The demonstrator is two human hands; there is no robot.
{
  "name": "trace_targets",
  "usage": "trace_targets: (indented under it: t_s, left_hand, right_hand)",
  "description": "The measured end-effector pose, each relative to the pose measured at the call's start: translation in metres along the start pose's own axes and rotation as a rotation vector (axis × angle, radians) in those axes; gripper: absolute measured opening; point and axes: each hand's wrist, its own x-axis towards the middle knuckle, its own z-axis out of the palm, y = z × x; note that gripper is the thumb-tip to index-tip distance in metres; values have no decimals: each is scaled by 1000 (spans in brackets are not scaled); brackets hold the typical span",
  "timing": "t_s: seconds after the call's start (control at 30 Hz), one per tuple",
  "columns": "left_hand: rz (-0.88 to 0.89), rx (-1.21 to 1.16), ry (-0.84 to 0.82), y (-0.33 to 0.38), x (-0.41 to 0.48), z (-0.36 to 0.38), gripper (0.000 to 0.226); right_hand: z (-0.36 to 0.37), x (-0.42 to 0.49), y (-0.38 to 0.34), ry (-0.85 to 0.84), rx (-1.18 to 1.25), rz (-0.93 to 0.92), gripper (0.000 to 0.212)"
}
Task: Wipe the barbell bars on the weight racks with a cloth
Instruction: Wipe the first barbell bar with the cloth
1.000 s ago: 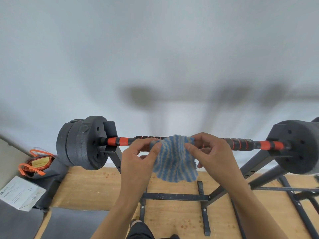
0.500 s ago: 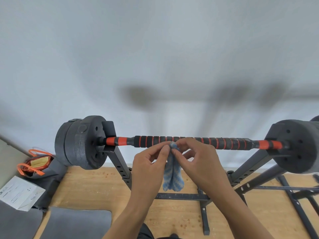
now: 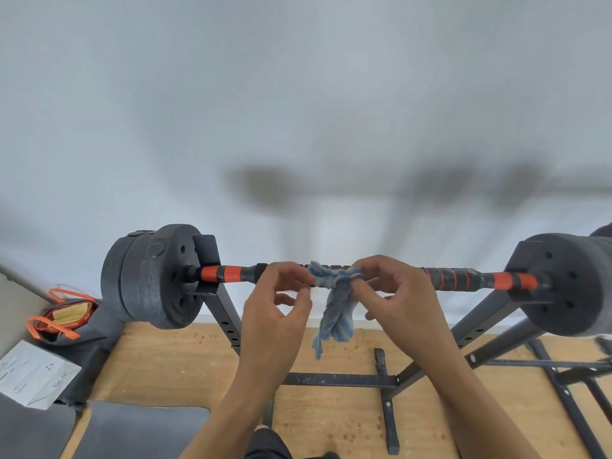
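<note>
wall (image 3: 298, 94): pale and plain, it fills the upper half behind everything, with soft blurred shadows on it above the bar
floor (image 3: 172, 362): light wood, showing between and around the rack's legs
rack (image 3: 344, 379): black steel, its uprights slant up to cradle the bar near each end; its floor rails cross under the hands, and more rails run off to the right edge
barbell bar (image 3: 457, 279): lies level across the rack, black grip with red rings, an orange sleeve at each end; its middle is hidden behind the hands and the cloth
left plates (image 3: 155, 276): dark discs stacked at the bar's left end, close against the rack's cradle; a round raised mark on the face is unreadable
right plate (image 3: 563, 286): dark disc at the right end, partly cut off by the frame
mat (image 3: 139, 429): grey, on the floor at lower left, near the rack's leg
bag (image 3: 66, 313): dark with orange straps, on the floor left of the plates
box (image 3: 33, 372): white, just below the bag; its print is too small to read
left hand (image 3: 275, 309): fingers curled, tips at the cloth's left end; whether they grip it cannot be told
right hand (image 3: 400, 293): thumb and fingers pinch the cloth's bunched top
cloth (image 3: 334, 309): blue and white striped, bunched in front of the bar's middle, its tail hanging free below the bar
</note>
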Motion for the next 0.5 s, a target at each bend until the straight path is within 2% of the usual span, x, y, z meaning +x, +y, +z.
trace_targets:
  t_s: [0.03, 0.1, 0.17, 0.3, 0.5]
  left_hand:
    - [-24, 21, -36, -6, 5, 0, 35]
    - [-144, -58, -234, -15, 16, -1, 57]
    - [-175, -161, -389, -19, 24, -1, 56]
    - [-67, -210, -323, -14, 28, 0, 15]
    - [112, -122, -319, 3, 31, 0, 18]
  right_hand:
    - [-3, 1, -1, -6, 34, 12, 17]
    - [-10, 2, -4, -29, 107, 29, 18]
    - [-16, 3, -5, -61, 166, 40, 20]
    - [-23, 5, -3, -76, 187, 90, 23]
    - [-28, 2, 4, -37, 148, 81, 26]
